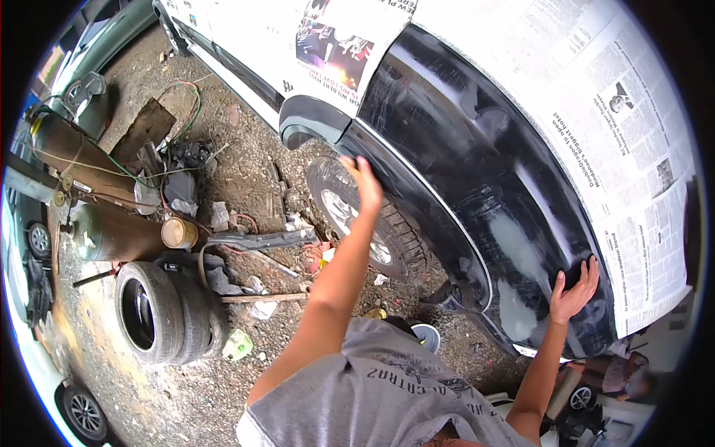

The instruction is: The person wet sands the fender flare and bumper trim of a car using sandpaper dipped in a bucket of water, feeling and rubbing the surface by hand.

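A glossy black car fender (447,112) curves through the middle, with dull grey sanded patches (514,238) and whitish scuffs on it. Along its lower side runs a black wheel-arch flare (417,186), set off by a pale line. My right hand (575,292) lies on the fender's near end, thumb and fingers spread. Out by the flare's far part, above the tyre (406,238), is my left hand (365,185) with fingers stretched out; whether it touches the flare I cannot tell.
Newspaper sheets (596,149) cover the bodywork beyond the fender. Old tyres (149,313), rusty gas cylinders (112,235), a tin can (179,232), hoses and scraps lie on the gravel at left. A bucket (426,337) stands near my body. Another person (625,375) is at lower right.
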A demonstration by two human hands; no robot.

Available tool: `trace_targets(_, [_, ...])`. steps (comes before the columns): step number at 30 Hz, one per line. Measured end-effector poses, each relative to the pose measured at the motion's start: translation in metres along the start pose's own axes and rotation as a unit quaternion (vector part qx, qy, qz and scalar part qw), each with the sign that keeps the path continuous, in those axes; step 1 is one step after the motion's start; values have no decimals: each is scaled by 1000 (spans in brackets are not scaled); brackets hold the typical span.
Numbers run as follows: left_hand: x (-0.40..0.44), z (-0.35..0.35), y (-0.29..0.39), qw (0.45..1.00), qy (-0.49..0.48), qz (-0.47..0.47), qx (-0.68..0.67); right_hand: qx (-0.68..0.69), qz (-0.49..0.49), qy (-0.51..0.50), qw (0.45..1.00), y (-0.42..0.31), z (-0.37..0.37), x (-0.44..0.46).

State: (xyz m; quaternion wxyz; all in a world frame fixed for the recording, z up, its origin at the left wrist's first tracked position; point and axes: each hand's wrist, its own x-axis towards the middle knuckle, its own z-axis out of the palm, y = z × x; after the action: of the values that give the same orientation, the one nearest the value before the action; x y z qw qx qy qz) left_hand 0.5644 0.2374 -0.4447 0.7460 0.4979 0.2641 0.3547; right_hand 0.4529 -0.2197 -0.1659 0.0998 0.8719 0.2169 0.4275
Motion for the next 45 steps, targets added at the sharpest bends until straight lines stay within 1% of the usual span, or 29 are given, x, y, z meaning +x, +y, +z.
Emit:
trace_targets(1, [39,-9,-17,1000,9,3,14,-3,1,-3,1000,1,0,-1])
trace_targets(2, [61,-14,-11,1000,-1,20,4,-6,2,-6,1000,1,0,-1])
trace_targets(3, [65,-12,-9,1000,19,-13,17,-3,0,-1,1000,1,0,-1])
trace_targets(5, [33,-5,-6,999,30,-8,5,4,-3,7,1000,0,0,0])
trace_targets(7, [-27,6,-5,998,5,6,62,3,3,3,1000,2,3,-1])
trace_targets(10, [-40,2,-6,997,-12,13,72,1,7,-5,1000,1,0,-4])
trace_targets(12, [23,-4,-32,999,40,9,27,0,6,-5,1000,1,0,-1])
trace_targets(13, [65,-16,-39,998,29,-21,-57,-1,6,-7,1000,1,-1,-2])
trace_targets(14, [97,-26,-36,993,15,-58,-101,-3,7,-10,1000,1,0,-2])
trace_targets(15, [95,-36,19,988,-18,-90,-122,-2,3,-7,1000,3,1,-2])
trace_targets(16, [108,-37,21,984,23,-97,-147,-1,0,-6,1000,4,2,-2])
trace_targets(19, [69,-28,28,989,22,-94,-108,2,-5,-1,1000,4,1,-3])
trace_targets(20, [46,-24,27,984,17,-160,-72,3,-6,3,1000,3,2,-1])
trace_targets(21, [21,-17,9,990,18,-117,-82,1,-3,1,1000,2,2,-2])
trace_targets(22, [-10,-16,-1,995,-4,-89,-45,0,-2,-1,1000,2,1,-3])
trace_targets(23, [-32,-12,-7,995,-17,-81,-56,0,-2,-1,1000,3,3,-2])
trace_targets(25, [-27,-13,-13,993,-13,-103,-63,-3,-3,-7,1000,4,3,-3])
trace_targets(27, [31,-19,-7,987,49,-145,-46,-3,-6,-8,1000,4,3,-3])
trace_targets(29, [82,-35,34,987,-10,-114,-110,-4,-7,-6,1000,4,2,-2])
trace_targets(31, [121,-42,24,976,20,-114,-182,-5,-5,-10,1000,4,1,-3])
trace_targets(33, [93,-36,32,983,11,-101,-154,-2,-4,-8,1000,3,1,-3])
trace_targets(34, [75,-29,30,986,23,-112,-119,0,-5,-6,1000,2,1,-2])
trace_targets(35, [43,-23,33,979,30,-177,-93,1,-6,-2,1000,2,2,-1])
trace_targets(38, [-65,-11,11,989,-95,-109,5,0,-6,-7,1000,1,1,-1])
trace_targets(39, [-97,-4,-16,990,-106,-94,-20,-1,-7,-9,1000,1,1,-1])
trace_targets(40, [-116,-4,-3,989,-127,-71,26,-3,-6,-9,1000,2,1,-2])
trace_targets(41, [-117,-4,-11,990,-127,-55,42,-5,-6,-9,1000,2,1,-2])
trace_targets(42, [-103,-3,-10,993,-101,-38,47,-3,-6,-8,1000,2,2,-1])
trace_targets(45, [-5,-7,6,999,-23,-18,34,0,-6,-9,1000,2,0,-2])
